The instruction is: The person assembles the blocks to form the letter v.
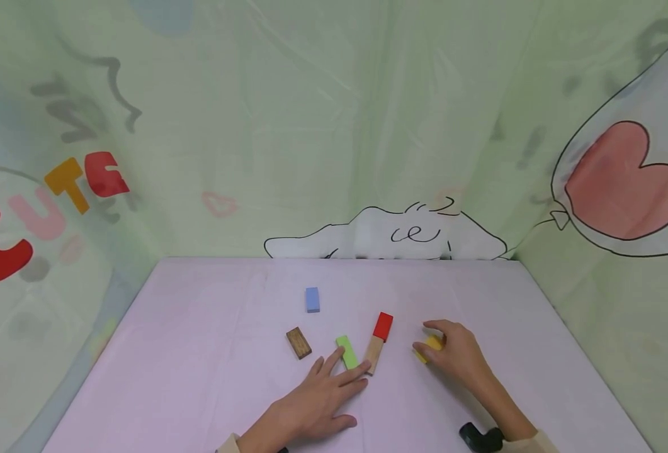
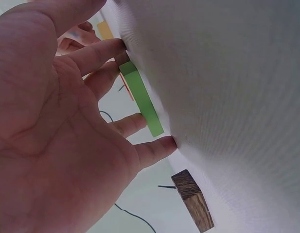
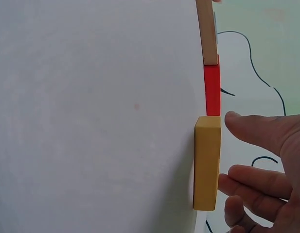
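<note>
My left hand [image 1: 325, 402] is spread palm-down over the table's near middle, its fingers straight. A light green block [image 1: 347, 352] lies flat beneath the left fingers [image 2: 132, 125], which touch or nearly touch it. Beside it is a plain wooden block [image 1: 374, 356], end to end with a red block [image 1: 383, 326]. On the right, my right hand [image 1: 459, 353] hovers around a yellow block [image 3: 207, 165]. The right thumb and fingers stand apart, and in the right wrist view the thumb shows a gap from the block. Part of the yellow block is hidden by the hand in the head view.
A dark brown wood-grained block [image 1: 298, 343] lies left of the green one, and a blue block [image 1: 312, 300] farther back. The pale table [image 1: 198, 352] meets printed green curtains [image 1: 311, 138]. A black device [image 1: 481, 437] sits at the right wrist.
</note>
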Available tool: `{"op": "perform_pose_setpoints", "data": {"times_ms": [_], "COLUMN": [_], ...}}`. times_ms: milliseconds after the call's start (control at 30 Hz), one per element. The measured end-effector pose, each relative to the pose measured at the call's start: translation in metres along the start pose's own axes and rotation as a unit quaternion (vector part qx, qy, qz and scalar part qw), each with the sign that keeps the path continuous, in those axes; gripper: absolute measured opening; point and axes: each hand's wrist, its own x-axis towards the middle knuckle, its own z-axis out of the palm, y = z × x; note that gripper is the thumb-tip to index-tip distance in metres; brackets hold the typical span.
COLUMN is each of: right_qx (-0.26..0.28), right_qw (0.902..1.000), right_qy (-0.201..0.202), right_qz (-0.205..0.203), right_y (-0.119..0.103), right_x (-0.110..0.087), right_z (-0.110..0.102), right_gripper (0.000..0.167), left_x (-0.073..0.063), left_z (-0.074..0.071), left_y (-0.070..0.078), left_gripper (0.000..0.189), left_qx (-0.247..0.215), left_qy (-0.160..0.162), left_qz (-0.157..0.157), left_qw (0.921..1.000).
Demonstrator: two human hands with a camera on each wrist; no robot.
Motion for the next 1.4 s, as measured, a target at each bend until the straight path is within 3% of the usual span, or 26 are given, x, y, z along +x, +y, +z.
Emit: {"op": "perform_pose_setpoints", "data": {"times_ms": [500,1100,1400], "right_qx": [0.003,-0.008,-0.001], "right_qw": [0.9999,0.9985,0.9991], "right_qy": [0.010,-0.023,-0.015], "right_qz": [0.009,0.050,0.040], "right_y": [0.005,0.001,0.001], "right_x": [-0.014,-0.022,-0.024], "right_z": [-0.004,-0.007,-0.008], "right_gripper": [0.056,0.069,0.067], "left_x": [-0.001,-0.001,-0.002], "left_z": [-0.002,-0.001,-0.002], "left_y": [0.002,0.002,0.002], "left_gripper": [0.064,0.064,0.064], "left_qx": [0.000,-0.003,0.001], "left_qy": [-0.002,-0.006,-0.004], "left_qz": [0.000,-0.004,-0.003], "left_qw": [1.0000,1.0000,1.0000]}}
